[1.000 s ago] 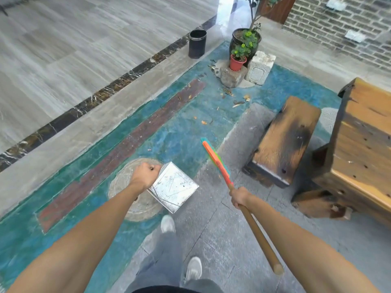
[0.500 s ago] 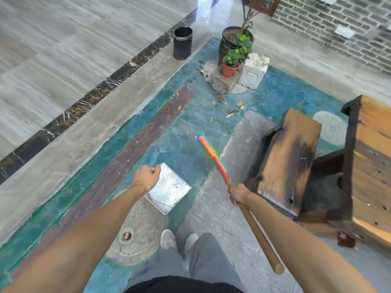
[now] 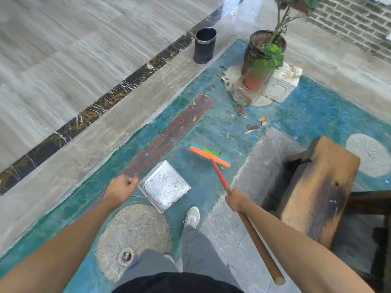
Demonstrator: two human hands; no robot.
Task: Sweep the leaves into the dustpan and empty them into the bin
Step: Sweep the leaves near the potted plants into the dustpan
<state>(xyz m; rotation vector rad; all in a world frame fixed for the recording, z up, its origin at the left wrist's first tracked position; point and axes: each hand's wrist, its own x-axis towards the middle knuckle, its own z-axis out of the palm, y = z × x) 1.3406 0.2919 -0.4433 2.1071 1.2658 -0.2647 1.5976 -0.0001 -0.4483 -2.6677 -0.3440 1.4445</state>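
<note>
My left hand (image 3: 121, 186) is closed around the handle of a metal dustpan (image 3: 164, 185), which hangs above the teal floor in front of my feet. My right hand (image 3: 236, 200) grips the wooden stick of a broom (image 3: 255, 234); its orange and green head (image 3: 209, 155) lies crosswise just beyond the dustpan. Dry leaves (image 3: 249, 121) are scattered on the floor past the broom head, near the plant stand. A black cylindrical bin (image 3: 204, 45) stands at the far edge of the painted area, left of the plants.
A large dark plant pot (image 3: 254, 51) and a small red pot (image 3: 252, 80) sit on stone blocks (image 3: 277, 87) ahead. A wooden bench (image 3: 317, 187) stands to my right. A round stone cover (image 3: 135, 235) lies by my left foot (image 3: 192, 215).
I have stepped forward, so the bin, pots and leaves are nearer. The broom head has turned from lengthwise to crosswise. The dustpan stays in my left hand.
</note>
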